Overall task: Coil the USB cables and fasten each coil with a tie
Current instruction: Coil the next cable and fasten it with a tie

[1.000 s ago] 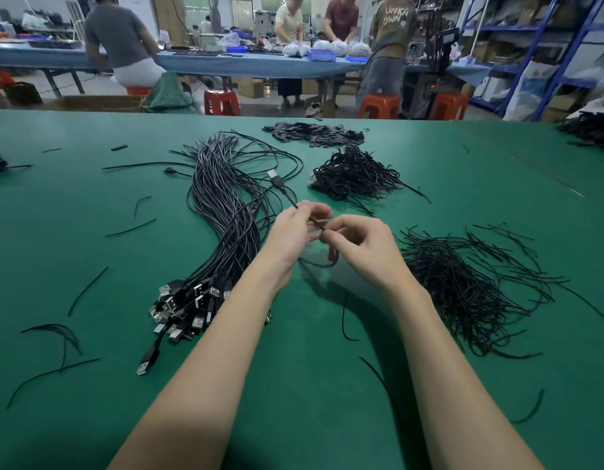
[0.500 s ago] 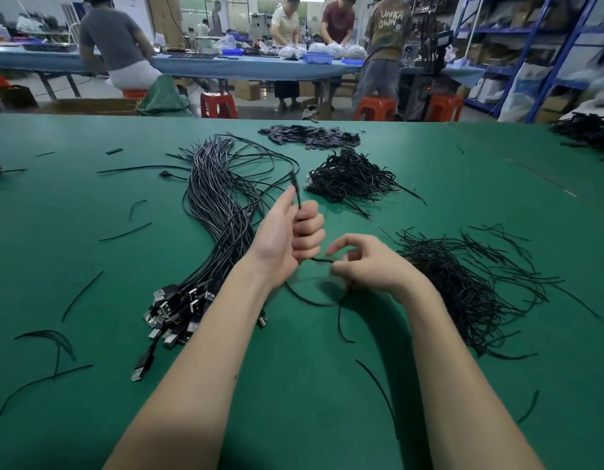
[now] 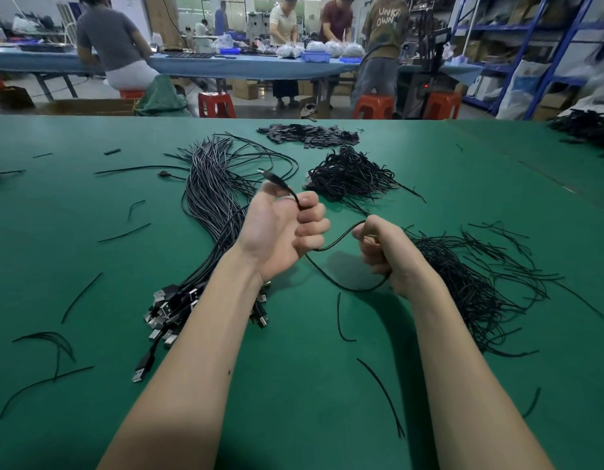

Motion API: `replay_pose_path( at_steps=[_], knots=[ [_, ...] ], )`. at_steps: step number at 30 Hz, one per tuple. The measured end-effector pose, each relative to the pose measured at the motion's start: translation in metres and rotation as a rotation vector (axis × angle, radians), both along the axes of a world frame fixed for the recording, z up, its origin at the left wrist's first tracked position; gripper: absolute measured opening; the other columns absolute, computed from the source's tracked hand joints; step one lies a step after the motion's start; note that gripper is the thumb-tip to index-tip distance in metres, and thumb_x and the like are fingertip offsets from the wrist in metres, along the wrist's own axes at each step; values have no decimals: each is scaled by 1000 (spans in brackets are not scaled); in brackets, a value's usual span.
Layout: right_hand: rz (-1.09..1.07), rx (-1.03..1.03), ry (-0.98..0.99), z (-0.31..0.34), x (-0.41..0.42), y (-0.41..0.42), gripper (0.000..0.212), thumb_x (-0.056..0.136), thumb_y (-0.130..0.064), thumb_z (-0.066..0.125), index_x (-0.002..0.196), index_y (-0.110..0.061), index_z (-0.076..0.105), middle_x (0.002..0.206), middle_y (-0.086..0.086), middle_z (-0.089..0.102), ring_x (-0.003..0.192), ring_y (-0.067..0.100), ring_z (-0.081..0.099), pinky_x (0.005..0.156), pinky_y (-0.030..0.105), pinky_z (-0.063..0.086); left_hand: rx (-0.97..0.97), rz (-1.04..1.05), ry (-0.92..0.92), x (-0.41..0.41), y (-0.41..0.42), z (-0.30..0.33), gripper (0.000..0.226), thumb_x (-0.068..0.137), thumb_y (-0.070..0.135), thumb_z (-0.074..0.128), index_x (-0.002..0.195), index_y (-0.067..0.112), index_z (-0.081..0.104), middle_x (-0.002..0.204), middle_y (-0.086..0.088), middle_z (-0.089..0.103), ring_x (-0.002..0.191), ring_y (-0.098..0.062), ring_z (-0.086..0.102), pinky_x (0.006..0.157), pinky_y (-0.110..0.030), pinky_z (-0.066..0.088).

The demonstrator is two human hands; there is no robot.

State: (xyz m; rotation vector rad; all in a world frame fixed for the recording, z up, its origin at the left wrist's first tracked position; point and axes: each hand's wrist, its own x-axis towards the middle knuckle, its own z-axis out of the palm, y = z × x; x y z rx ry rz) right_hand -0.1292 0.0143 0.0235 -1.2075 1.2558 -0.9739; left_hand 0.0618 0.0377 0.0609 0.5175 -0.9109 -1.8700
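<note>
Item: one thin black USB cable (image 3: 338,237), held in the air over the middle of the green worktop (image 3: 73,232). Its small barrel plug end (image 3: 271,178) sticks up past my thumb; the cord runs through my fist, drops out below, and swings in a slack loop across to my other hand.

My left hand (image 3: 280,228): palm turned up toward me, wrist bent back, four fingers curled tight over the cord, thumb pressed beside the plug end. Forearm comes in from the near edge, slanting toward the centre.

My right hand (image 3: 385,256): just beside the left, not touching it, back of the hand outward, fingers curled round the same cord, with the loop hanging beneath the fist. Forearm also enters from the near edge.

Long bundle of black cables with silver USB plugs (image 3: 212,218): lying left of centre, plug ends fanned toward the near edge, partly under my left forearm.

Loose heap of thin black wire ties (image 3: 470,279): right of my right hand.

Second, tighter heap of black ties (image 3: 351,176): beyond both hands, toward the far edge.

Pile of small flat black pieces (image 3: 310,134): at the far edge; I cannot tell what they are.

Stray single ties (image 3: 82,295): scattered along the left side and near edge.
</note>
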Motion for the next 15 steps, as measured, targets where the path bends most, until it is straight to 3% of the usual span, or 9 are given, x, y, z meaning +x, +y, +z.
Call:
replay_pose_path(
  at_steps=[5, 8, 10, 15],
  knots=[
    [234, 106, -114, -2, -19, 2, 40, 71, -22, 54, 111, -18, 61, 60, -9, 36, 49, 8, 27, 38, 17, 22, 178, 312, 3, 3, -12, -5, 44, 108, 45, 26, 70, 23, 28, 64, 7, 12, 50, -9, 8, 34, -18, 8],
    [241, 64, -254, -1, -29, 3, 30, 78, -16, 56, 107, -20, 61, 62, -8, 44, 54, 8, 33, 41, 16, 27, 310, 541, -56, 3, -17, -13, 45, 109, 42, 29, 67, 24, 27, 57, 7, 15, 43, -8, 11, 33, -20, 8],
    [294, 39, -152, 0, -33, 4, 15, 90, -9, 54, 100, -18, 60, 63, -8, 51, 53, 8, 38, 44, 16, 28, 364, 657, -39, 4, -18, -16, 44, 108, 42, 25, 67, 24, 28, 57, 7, 16, 46, -10, 10, 37, -21, 7],
    [393, 102, 144, -4, -30, 4, 12, 98, -3, 57, 99, -12, 65, 69, -1, 62, 50, 9, 44, 44, 16, 31, 384, 783, 126, 6, -20, -11, 29, 100, 26, 27, 71, 23, 26, 64, 5, 16, 48, -11, 12, 37, -21, 10]
  ],
)
